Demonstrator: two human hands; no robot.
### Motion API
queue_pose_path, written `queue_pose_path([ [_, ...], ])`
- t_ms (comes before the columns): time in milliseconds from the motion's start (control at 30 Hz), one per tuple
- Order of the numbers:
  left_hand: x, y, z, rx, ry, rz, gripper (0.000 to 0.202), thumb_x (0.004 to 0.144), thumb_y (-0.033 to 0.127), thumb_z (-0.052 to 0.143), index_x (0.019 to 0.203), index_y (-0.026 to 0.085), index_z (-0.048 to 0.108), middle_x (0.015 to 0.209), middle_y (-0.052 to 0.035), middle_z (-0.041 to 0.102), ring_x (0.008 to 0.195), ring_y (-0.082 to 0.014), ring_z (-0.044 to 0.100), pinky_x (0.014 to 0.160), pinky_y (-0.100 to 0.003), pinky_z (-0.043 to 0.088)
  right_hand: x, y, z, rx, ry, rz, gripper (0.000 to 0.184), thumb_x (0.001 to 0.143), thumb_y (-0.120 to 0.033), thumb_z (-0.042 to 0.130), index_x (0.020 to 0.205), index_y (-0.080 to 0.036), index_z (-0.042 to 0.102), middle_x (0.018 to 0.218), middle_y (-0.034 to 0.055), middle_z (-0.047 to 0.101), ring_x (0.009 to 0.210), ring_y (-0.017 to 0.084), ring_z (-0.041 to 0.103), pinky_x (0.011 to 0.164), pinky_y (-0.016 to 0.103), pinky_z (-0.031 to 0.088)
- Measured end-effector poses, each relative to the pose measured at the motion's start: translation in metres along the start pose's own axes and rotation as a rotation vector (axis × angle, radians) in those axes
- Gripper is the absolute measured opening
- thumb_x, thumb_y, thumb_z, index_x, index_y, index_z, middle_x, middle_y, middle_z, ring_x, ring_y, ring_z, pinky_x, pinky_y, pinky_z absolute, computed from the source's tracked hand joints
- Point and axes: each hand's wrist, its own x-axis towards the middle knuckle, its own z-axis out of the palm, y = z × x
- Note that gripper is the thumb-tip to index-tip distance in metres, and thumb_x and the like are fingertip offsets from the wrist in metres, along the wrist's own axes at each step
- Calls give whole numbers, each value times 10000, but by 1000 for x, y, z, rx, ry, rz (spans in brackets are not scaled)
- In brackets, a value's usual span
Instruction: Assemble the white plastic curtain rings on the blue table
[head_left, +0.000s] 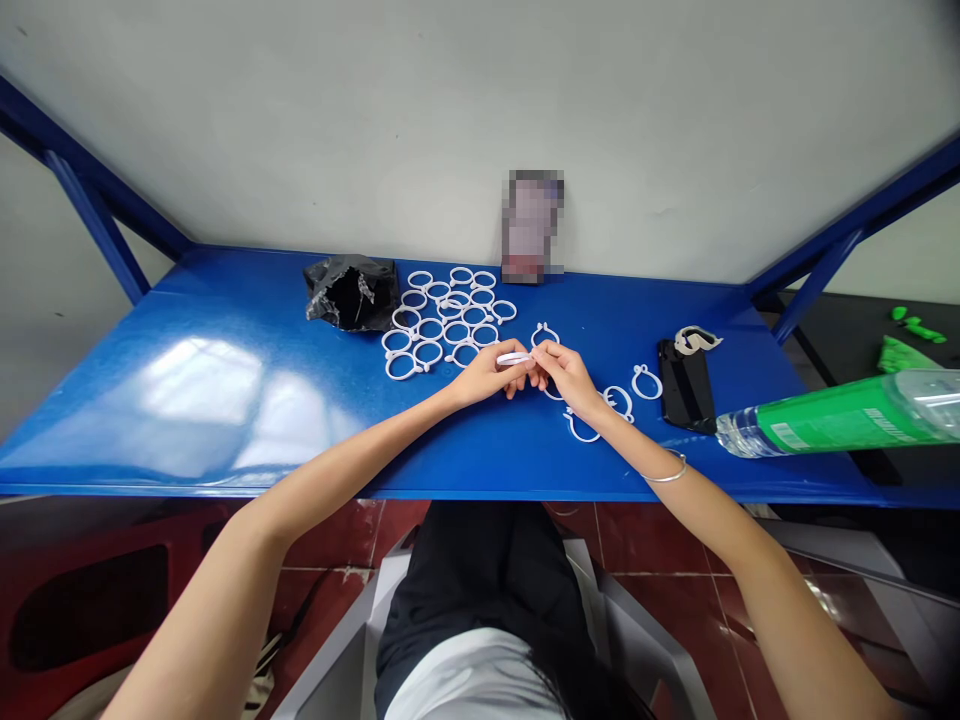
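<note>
Hands meet over the middle of the table (247,440), between its front and back edges, with one white ring (514,358) held edge-on. The left hand (495,372) is partly curled, thumb and fingers closed on the ring; the right hand (561,368) has its thumb and forefinger drawn together at the ring's right end, though how firmly it grips I cannot tell.

A cluster of similar rings (430,329), each with a small knob, spreads from the hands toward the back edge, beside a crumpled black bag (375,300) whose mouth gapes. More loose rings (646,383) lie around the right hand and toward the right edge.

A black phone (687,388) lies near that right edge, a whitish curved piece (697,341) on its far end. Near the front right corner, a clear bottle (847,415) wears a green label (832,415) with a white barcode patch and pale print too small to read; whether it stands or lies I cannot tell. At the back edge, an upright object (532,225) is pixelated, hiding any writing.
</note>
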Motion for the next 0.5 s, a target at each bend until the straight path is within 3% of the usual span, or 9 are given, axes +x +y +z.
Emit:
queue_pose_path([
  [500, -3, 5, 0, 55, -20, -16, 408, 896, 530, 588, 785, 146, 511, 663, 10, 613, 499, -64, 565, 531, -187, 448, -2, -1, 2, -80, -11, -55, 478, 844, -660, 593, 708, -205, 542, 565, -37, 562, 485, 93, 498, 492, 230, 409],
])
